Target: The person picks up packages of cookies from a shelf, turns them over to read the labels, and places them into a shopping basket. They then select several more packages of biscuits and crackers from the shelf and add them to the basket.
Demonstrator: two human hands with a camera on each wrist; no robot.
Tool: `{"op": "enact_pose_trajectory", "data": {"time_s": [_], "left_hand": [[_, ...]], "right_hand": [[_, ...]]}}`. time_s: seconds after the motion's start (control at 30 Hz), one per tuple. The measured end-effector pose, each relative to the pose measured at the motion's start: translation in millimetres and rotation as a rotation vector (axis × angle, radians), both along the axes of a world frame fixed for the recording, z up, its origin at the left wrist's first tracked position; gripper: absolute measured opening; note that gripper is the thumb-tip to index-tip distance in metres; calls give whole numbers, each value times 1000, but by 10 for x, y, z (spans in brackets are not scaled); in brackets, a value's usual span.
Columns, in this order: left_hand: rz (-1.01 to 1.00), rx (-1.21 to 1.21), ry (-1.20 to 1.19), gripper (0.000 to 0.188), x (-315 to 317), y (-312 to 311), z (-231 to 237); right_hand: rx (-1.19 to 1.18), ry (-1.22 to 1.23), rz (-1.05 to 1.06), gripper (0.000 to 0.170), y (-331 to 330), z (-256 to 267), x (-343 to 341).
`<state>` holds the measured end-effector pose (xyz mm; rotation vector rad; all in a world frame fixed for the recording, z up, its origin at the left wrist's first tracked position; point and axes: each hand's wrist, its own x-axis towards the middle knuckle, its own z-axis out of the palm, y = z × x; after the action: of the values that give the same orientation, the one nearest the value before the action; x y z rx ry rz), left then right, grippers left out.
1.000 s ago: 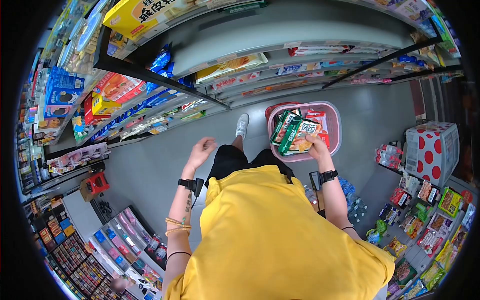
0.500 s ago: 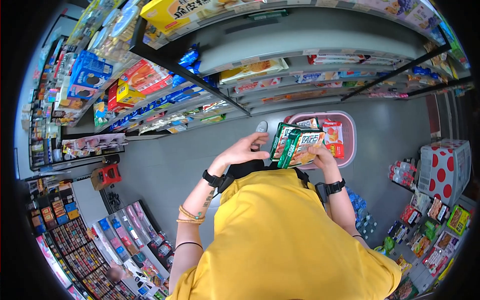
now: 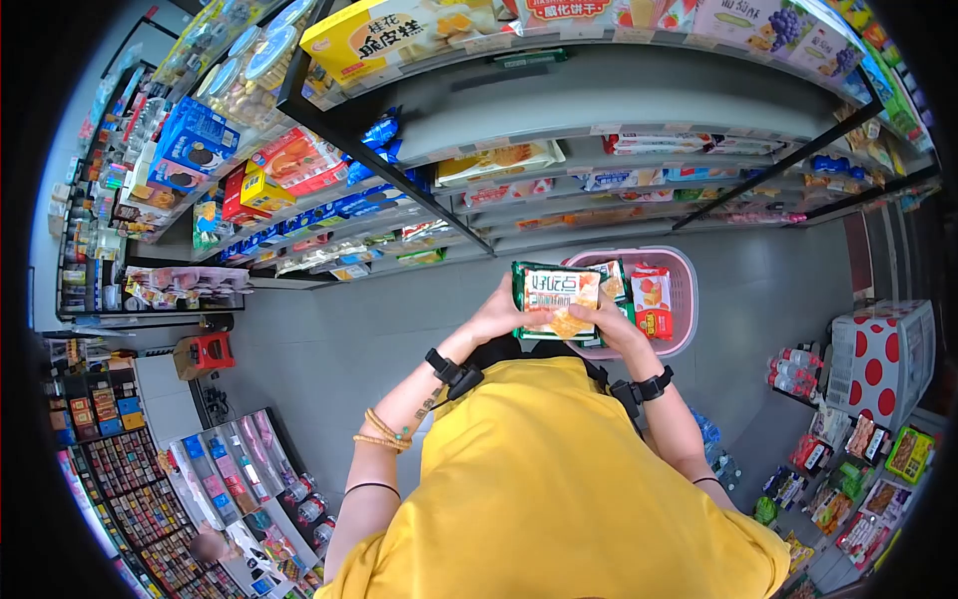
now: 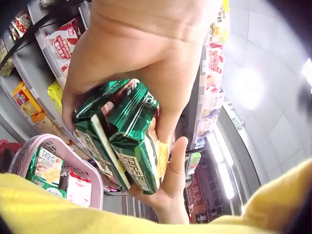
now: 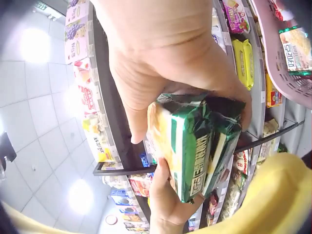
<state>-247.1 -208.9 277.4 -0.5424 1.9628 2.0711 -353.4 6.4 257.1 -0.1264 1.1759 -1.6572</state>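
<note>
Two green snack packs (image 3: 557,296) are held face to face between both hands in front of the body. The left hand (image 3: 501,315) grips their left side, thumb on the front pack; the right hand (image 3: 611,325) grips the right side, thumb also on the front. In the left wrist view the green packs (image 4: 134,141) stand side by side under the left hand (image 4: 141,53). The right wrist view shows the right hand (image 5: 170,63) curled over the packs (image 5: 192,146). Just right of them on the floor, the pink basket (image 3: 685,299) holds red packs (image 3: 652,299) and green packs.
A long shelf unit (image 3: 599,100) with boxed and bagged snacks runs across the front and left. Bottles (image 3: 793,371) and a red-dotted box (image 3: 878,359) stand at the right. A red stool (image 3: 206,353) is at the left.
The right hand has lifted the green packs out of the basket and moved them left, in front of the body. The left hand has come over and taken hold of their other side.
</note>
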Motion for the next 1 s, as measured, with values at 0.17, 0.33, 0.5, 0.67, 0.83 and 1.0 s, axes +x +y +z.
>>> {"op": "enact_pose_trajectory", "data": {"time_s": [0.17,0.33,0.5,0.67,0.83,1.0], "left_hand": [[54,142,8,87,-43,-3,62],[30,109,1,90,-54,24,46],[54,146,-45,89,-43,34,-11],[122,257,-30,82,-123,-101,141],[232,56,61,84,-482,-619,421],[190,25,265,72,-1135,-1093,975]], "right_hand": [[-45,-68,-31,84,159,-15,-45],[-22,-25,-39,84,202,-57,-20],[-45,-22,-94,86,210,-175,29],[-74,-48,-151,78,347,-276,-26],[-82,-109,-245,55,632,-356,-182],[7,-151,-402,43,961,-499,-117]]}}
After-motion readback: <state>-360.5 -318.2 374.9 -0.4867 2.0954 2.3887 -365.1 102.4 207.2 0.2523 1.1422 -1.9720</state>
